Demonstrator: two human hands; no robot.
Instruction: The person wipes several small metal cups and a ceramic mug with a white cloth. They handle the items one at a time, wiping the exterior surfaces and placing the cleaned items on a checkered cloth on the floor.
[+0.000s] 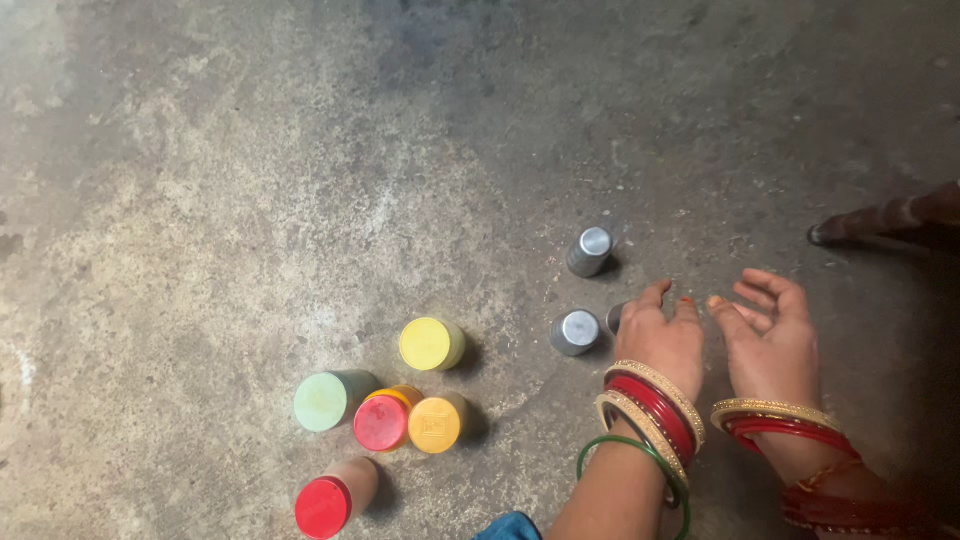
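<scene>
Plastic jars sit in a loose cluster on the left of the rough concrete floor point(250, 180): a pale green-lidded one point(322, 401), a red-lidded one at the bottom point(324, 507), another red-lidded one point(381, 422) touching an orange-lidded one point(434, 424), and a yellow-lidded one point(428, 343) just above them. Nobody touches these.

Further right, two small steel cups stand mouth down, the upper cup point(590, 250) a little apart from the lower cup point(576, 332). A third steel cup point(615, 318) peeks out, mostly hidden, at the fingers of the left hand point(662, 345). That hand lies palm down, fingers curled over the hidden cup; whether it actually grips it I cannot tell. The right hand point(770, 335) hovers just beside, fingers loosely curled, half open, holding nothing.

Likely handling: cups look light, rigid, smooth and somewhat slippery, not fragile but would clatter and roll if tipped. Best hold is probably around the side wall, thumb against fingers, near the wider rim at floor level.

A dark wooden leg point(880, 220) shows at far right.
</scene>
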